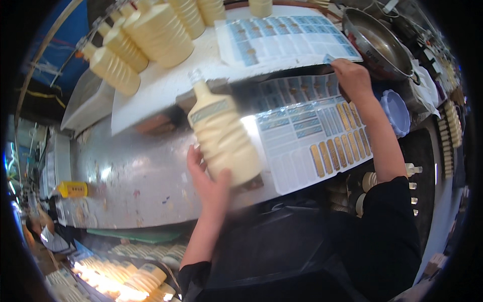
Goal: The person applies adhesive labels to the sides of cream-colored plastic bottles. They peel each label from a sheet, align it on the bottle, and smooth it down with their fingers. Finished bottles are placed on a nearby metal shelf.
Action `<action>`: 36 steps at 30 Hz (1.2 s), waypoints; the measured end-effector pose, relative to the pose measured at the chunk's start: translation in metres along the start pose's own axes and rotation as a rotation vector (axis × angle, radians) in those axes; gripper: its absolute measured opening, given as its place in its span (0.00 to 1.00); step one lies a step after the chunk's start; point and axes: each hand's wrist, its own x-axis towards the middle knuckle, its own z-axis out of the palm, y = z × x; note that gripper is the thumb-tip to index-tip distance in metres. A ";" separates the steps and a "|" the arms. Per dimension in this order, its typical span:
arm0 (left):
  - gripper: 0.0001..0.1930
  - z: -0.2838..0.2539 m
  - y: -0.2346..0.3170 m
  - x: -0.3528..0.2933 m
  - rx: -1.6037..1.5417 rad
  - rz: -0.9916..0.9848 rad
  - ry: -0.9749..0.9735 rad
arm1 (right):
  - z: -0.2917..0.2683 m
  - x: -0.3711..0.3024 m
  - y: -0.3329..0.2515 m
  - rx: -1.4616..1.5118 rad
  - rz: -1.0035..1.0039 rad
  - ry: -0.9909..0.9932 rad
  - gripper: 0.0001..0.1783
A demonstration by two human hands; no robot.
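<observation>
Bottle (226, 138) | cream, ridged, slope-shouldered | left hand (210, 182) gripping lower side

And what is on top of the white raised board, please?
Cream bottles stand along its left and back; a sheet of blue labels lies on its right. The board beneath them is covered.

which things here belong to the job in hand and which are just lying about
Job in hand:
cream bottle, in the left hand
blue label, at the right hand
label sheets

Seemingly lying about:
metal pan
pale blue basin
yellow container
</observation>
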 end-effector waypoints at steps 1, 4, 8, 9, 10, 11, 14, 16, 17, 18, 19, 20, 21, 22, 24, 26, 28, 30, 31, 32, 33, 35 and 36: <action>0.50 -0.005 -0.007 -0.006 0.014 0.042 -0.018 | -0.012 0.004 -0.012 0.118 0.039 0.033 0.07; 0.52 -0.011 -0.004 -0.020 0.162 0.183 -0.085 | -0.034 0.003 -0.051 0.542 0.373 -0.175 0.10; 0.45 -0.018 -0.031 -0.018 0.486 0.419 0.028 | -0.082 0.006 -0.146 1.072 0.404 -0.516 0.11; 0.40 -0.017 -0.028 -0.014 0.430 0.474 0.052 | -0.089 0.000 -0.167 1.085 0.331 -0.483 0.09; 0.40 -0.015 -0.027 -0.011 0.419 0.488 0.042 | -0.098 -0.006 -0.186 1.130 0.254 -0.433 0.08; 0.40 -0.014 -0.025 -0.010 0.411 0.498 0.032 | -0.098 -0.012 -0.205 1.166 0.003 -0.167 0.06; 0.44 -0.023 -0.019 -0.014 0.357 0.430 -0.032 | -0.101 -0.022 -0.242 0.784 -0.480 0.077 0.11; 0.44 -0.023 -0.010 -0.017 0.156 0.304 -0.066 | -0.095 -0.032 -0.253 0.693 -0.548 0.069 0.13; 0.43 -0.022 -0.012 -0.014 0.048 0.277 -0.093 | -0.092 -0.036 -0.256 0.646 -0.579 0.065 0.13; 0.42 -0.022 -0.014 -0.012 -0.004 0.215 -0.092 | -0.091 -0.037 -0.257 0.627 -0.602 0.079 0.15; 0.42 -0.022 -0.015 -0.008 -0.057 0.154 -0.092 | -0.090 -0.039 -0.257 0.607 -0.625 0.094 0.16; 0.41 -0.022 -0.016 -0.005 -0.111 0.092 -0.092 | -0.090 -0.040 -0.258 0.586 -0.646 0.109 0.17; 0.38 -0.014 -0.011 -0.004 -0.191 0.006 -0.037 | -0.089 -0.041 -0.258 0.581 -0.650 0.112 0.18; 0.37 -0.009 -0.007 -0.004 -0.118 -0.002 -0.010 | -0.089 -0.041 -0.258 0.575 -0.654 0.116 0.18; 0.35 -0.003 -0.001 -0.003 0.029 -0.017 0.041 | -0.089 -0.043 -0.258 0.556 -0.652 0.110 0.18; 0.35 -0.002 0.001 -0.003 -0.016 -0.019 0.054 | -0.092 -0.047 -0.258 0.530 -0.644 0.091 0.18; 0.34 0.000 0.000 -0.003 -0.037 -0.022 0.048 | -0.093 -0.055 -0.256 0.539 -0.611 0.103 0.17; 0.33 -0.002 -0.001 -0.003 -0.025 -0.019 0.038 | -0.089 -0.061 -0.251 0.618 -0.534 0.077 0.17; 0.32 -0.002 0.001 -0.005 -0.083 -0.042 0.034 | -0.086 -0.062 -0.247 0.691 -0.473 0.045 0.17; 0.31 -0.001 0.004 -0.007 -0.141 -0.065 0.031 | -0.086 -0.062 -0.247 0.794 -0.336 -0.063 0.19; 0.30 -0.001 0.005 -0.009 -0.199 -0.086 0.024 | -0.089 -0.060 -0.247 0.890 -0.185 -0.154 0.20; 0.26 -0.002 -0.002 -0.012 -0.180 -0.011 0.011 | -0.102 -0.050 -0.252 1.110 0.283 -0.484 0.24; 0.25 -0.002 -0.004 -0.014 -0.171 0.026 0.001 | -0.098 -0.050 -0.254 1.171 0.348 -0.523 0.27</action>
